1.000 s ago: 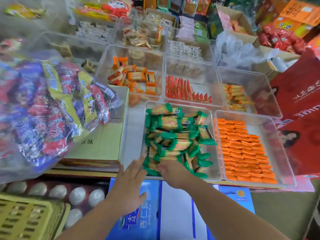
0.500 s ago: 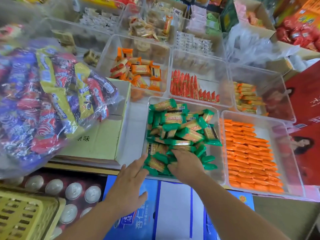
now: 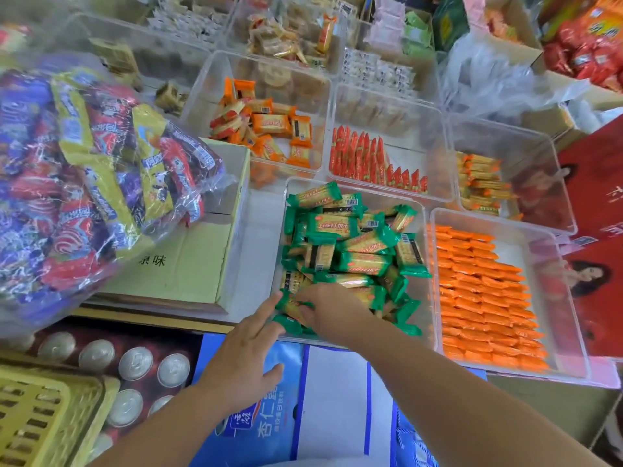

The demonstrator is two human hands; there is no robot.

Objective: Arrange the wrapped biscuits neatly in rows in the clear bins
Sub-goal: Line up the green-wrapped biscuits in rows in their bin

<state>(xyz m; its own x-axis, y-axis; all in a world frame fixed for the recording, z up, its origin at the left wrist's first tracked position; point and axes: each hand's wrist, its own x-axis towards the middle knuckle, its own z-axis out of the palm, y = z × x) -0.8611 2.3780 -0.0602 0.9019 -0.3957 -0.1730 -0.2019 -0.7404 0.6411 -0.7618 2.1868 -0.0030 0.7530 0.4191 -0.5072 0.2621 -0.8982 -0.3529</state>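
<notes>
The near wall of the clear bin (image 3: 397,198) is being masked by both hands, and the packets under the right palm are being hidden from view. The far bins are being blurred by glare, so their contents are hard to make out. The bag of sweets (image 3: 84,183) is being cut off at the left edge.

The green-wrapped biscuits (image 3: 350,244) are lying in a loose, unordered heap inside the clear bin, just beside the orange packets (image 3: 482,298) laid in rows in the neighbouring bin.

The right hand (image 3: 323,308) is being held palm down over the heap's near left corner, its fingers curled round one green packet. The left hand (image 3: 246,352) is being held flat at the same corner. Its fingers are straight and slightly spread, and its fingertips are touching green packets.
</notes>
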